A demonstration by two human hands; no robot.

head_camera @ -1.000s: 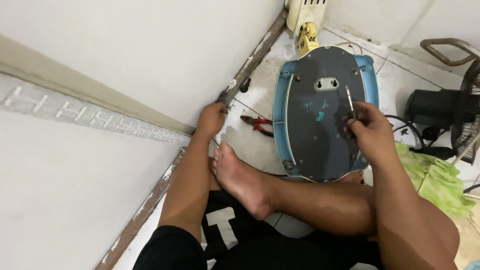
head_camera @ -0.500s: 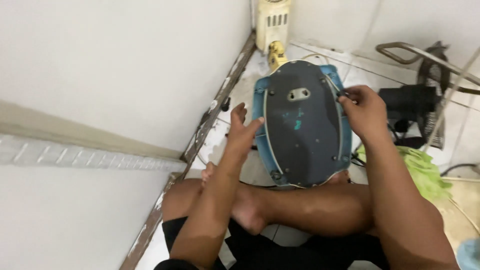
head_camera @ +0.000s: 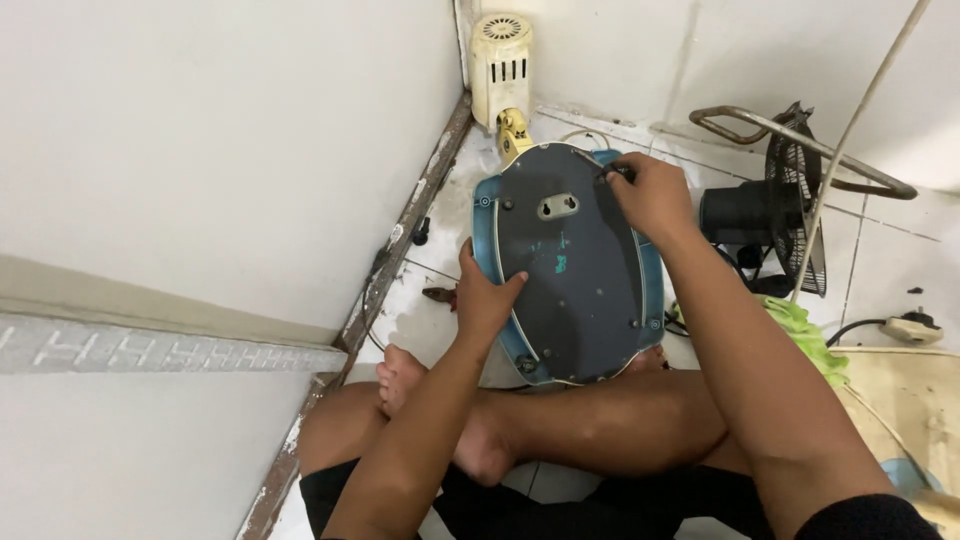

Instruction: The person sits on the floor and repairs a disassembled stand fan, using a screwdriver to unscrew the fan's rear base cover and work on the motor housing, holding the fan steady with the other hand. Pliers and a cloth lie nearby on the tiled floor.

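**Desk:** Fan base [head_camera: 570, 270], upside down — where does it sit, and who has it?

**Photographer:** It lies across the seated person's crossed legs on the tiled floor, with the dark underside plate facing up inside a blue rim. The left hand [head_camera: 487, 297] rests on the near left rim with its fingers [head_camera: 505, 290] spread flat onto the plate. They steady it and are not closed around anything.

**Desk:** And the other hand?

**Photographer:** The right hand [head_camera: 652, 195] is at the far right edge, clenched around a dark tool [head_camera: 612, 171]. The tool's thin tip points just beyond the fingertips at the plate's rim. It reads as work on a fastener there, probably a screw, though the head itself is too small to make out.

**Desk:** What does the next move call for?

**Photographer:** My judgement is that the tip must stay square on that spot while the left palm keeps the base from rocking on the legs.

**Desk:** Anything around them?

**Photographer:** Red-handled pliers [head_camera: 440, 294] lie on the floor just left of the left fingers. A green cloth [head_camera: 800, 330] sits under the right forearm. Past the right fingers stands a black fan [head_camera: 775, 205], and beyond the base a cream motor housing [head_camera: 500, 65] stands against the wall.
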